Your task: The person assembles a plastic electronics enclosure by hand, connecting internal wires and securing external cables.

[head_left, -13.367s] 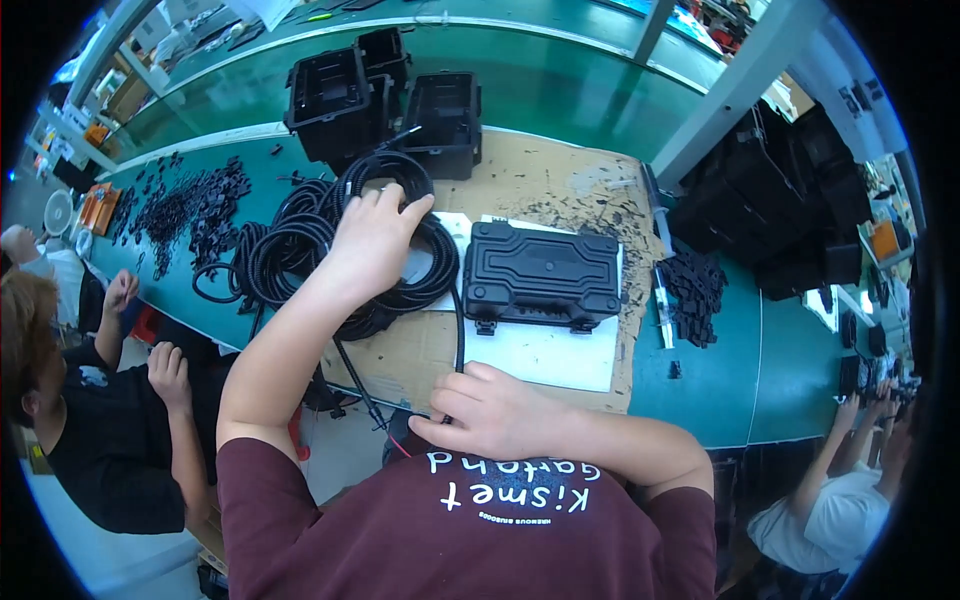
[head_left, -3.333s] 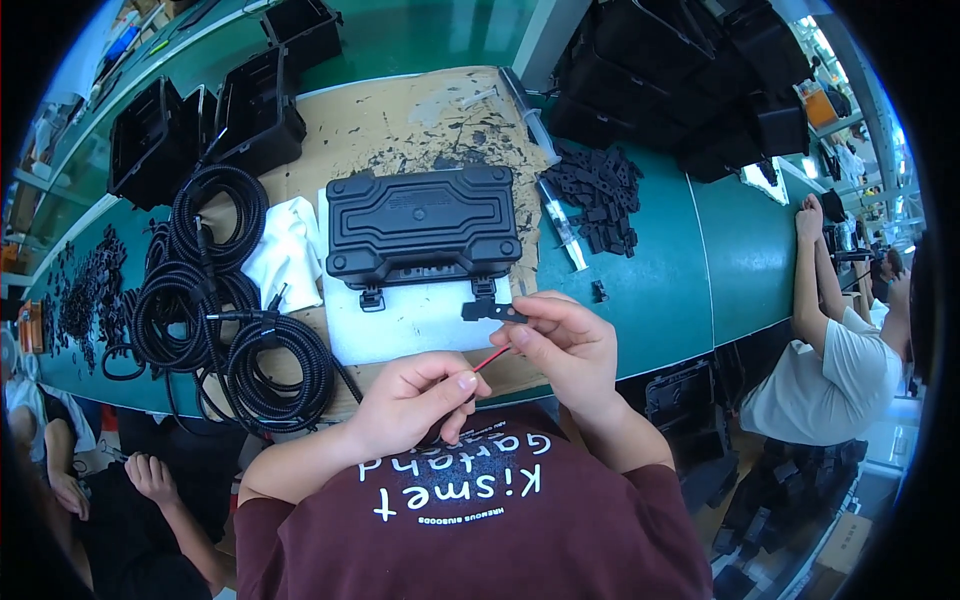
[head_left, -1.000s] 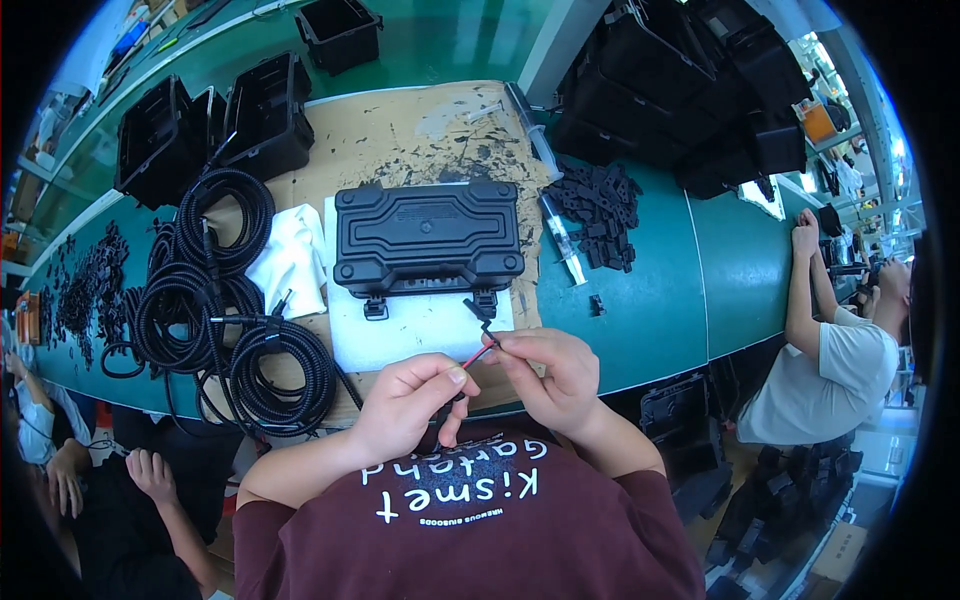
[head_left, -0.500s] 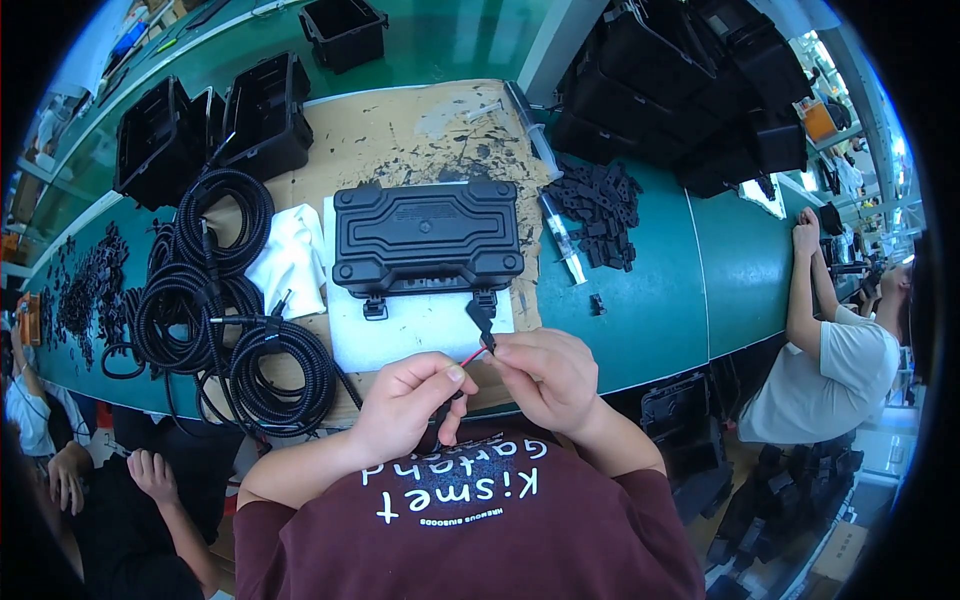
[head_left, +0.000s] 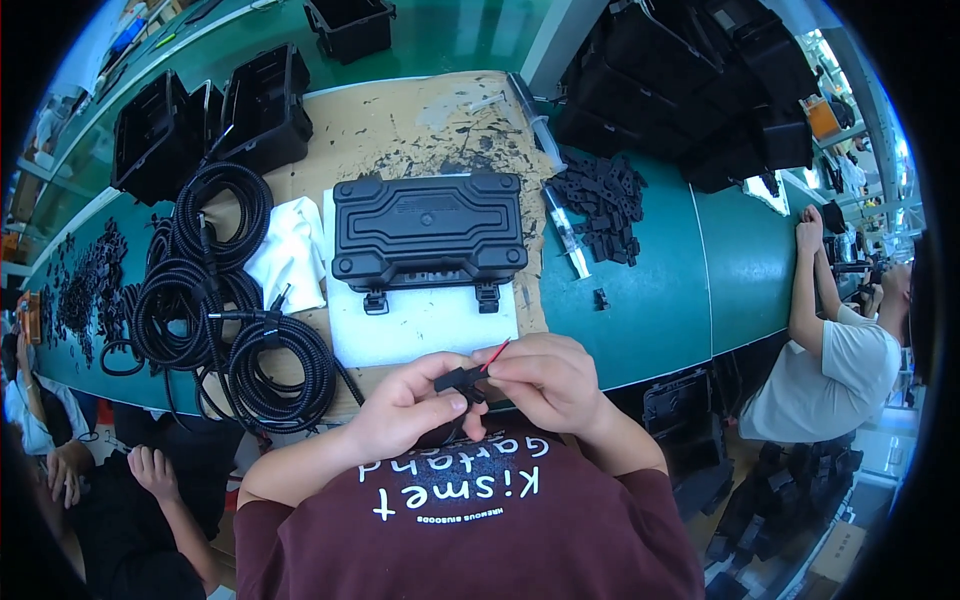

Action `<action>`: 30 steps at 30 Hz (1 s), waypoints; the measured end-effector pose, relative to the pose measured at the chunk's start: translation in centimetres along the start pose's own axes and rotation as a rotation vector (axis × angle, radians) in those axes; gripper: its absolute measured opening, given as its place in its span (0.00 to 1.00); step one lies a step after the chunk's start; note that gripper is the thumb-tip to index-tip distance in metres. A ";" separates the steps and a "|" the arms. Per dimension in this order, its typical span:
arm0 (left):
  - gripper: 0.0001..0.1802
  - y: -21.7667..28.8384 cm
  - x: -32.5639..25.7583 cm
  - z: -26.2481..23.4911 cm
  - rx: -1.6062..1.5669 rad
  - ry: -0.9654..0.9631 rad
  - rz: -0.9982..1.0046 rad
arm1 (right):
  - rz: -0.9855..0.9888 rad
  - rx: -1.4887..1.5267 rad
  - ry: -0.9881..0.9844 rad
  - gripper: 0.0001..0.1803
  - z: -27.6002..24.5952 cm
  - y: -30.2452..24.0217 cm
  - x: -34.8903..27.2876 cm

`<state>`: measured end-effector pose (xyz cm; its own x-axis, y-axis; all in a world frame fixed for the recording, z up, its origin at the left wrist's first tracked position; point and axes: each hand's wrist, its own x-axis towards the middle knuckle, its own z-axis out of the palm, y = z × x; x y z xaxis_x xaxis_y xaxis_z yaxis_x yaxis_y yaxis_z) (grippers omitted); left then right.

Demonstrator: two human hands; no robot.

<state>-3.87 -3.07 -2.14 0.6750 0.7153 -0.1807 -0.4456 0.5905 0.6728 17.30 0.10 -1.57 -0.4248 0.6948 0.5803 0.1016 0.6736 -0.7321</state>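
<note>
In front of my chest, my left hand (head_left: 408, 405) is closed on a small black plastic part (head_left: 459, 380), thumb below it and fingers behind. A thin red wire (head_left: 496, 354) slants up beside that part. My right hand (head_left: 548, 380) pinches at the wire's base, fingertips close to the part. A black cable partly shows under my left fingers, mostly hidden. Beyond both hands, a closed black hard case (head_left: 428, 232) rests on a white foam sheet (head_left: 400, 335), its two front latches hanging down.
Coiled black corrugated hoses (head_left: 285, 375) and a white cloth (head_left: 293, 255) lie left of the case. To its right are a syringe (head_left: 567, 235) and a pile of black parts (head_left: 605, 205). Open black cases (head_left: 265, 110) stand far left; stacked ones (head_left: 690, 90) far right. Co-workers sit on both sides.
The black plastic part has moved from above my right fingertips to my left fingers and now lies flatter. The red wire, earlier between my hands, now points up past my right fingertips.
</note>
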 end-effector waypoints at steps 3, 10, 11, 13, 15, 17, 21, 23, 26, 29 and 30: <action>0.15 0.3 -0.2 -0.1 0.089 -0.010 -0.056 | 0.020 0.016 -0.035 0.12 -0.3 -0.1 -0.2; 0.12 0.4 -0.3 0.1 0.128 0.030 -0.134 | 0.022 0.023 -0.026 0.11 -0.3 -0.5 -0.2; 0.12 0.4 -0.2 0.0 0.126 0.032 -0.135 | 0.023 0.043 -0.040 0.11 -0.3 -0.5 -0.2; 0.09 0.5 -0.1 -0.2 0.239 -0.009 -0.073 | -0.010 0.054 -0.070 0.11 -0.3 -0.5 -0.2; 0.08 0.6 -0.2 -0.2 0.292 -0.014 -0.041 | -0.042 0.064 -0.100 0.10 -0.3 -0.5 -0.2; 0.07 0.4 -0.2 -0.1 0.345 -0.015 -0.006 | -0.057 0.100 -0.115 0.10 -0.4 -0.5 -0.2; 0.08 0.4 0.0 0.0 0.476 0.042 0.184 | -0.072 0.128 -0.121 0.10 -0.4 -0.5 0.1; 0.08 0.5 -0.1 0.0 0.512 0.064 0.182 | -0.084 0.102 -0.131 0.10 -0.4 -0.6 0.2; 0.09 0.6 0.0 0.0 0.521 0.091 0.193 | -0.080 0.074 -0.120 0.10 -0.3 -0.7 0.2; 0.10 0.8 0.1 0.0 0.610 0.083 0.237 | -0.077 0.068 -0.125 0.10 -0.4 -0.7 0.3; 0.10 0.7 0.1 0.0 0.625 0.087 0.245 | -0.077 0.068 -0.125 0.10 -0.4 -0.7 0.3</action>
<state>-4.13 -2.59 -1.62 0.5363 0.8440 -0.0100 -0.1383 0.0996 0.9854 17.49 -0.09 -0.75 -0.5383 0.6021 0.5896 0.0051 0.7020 -0.7122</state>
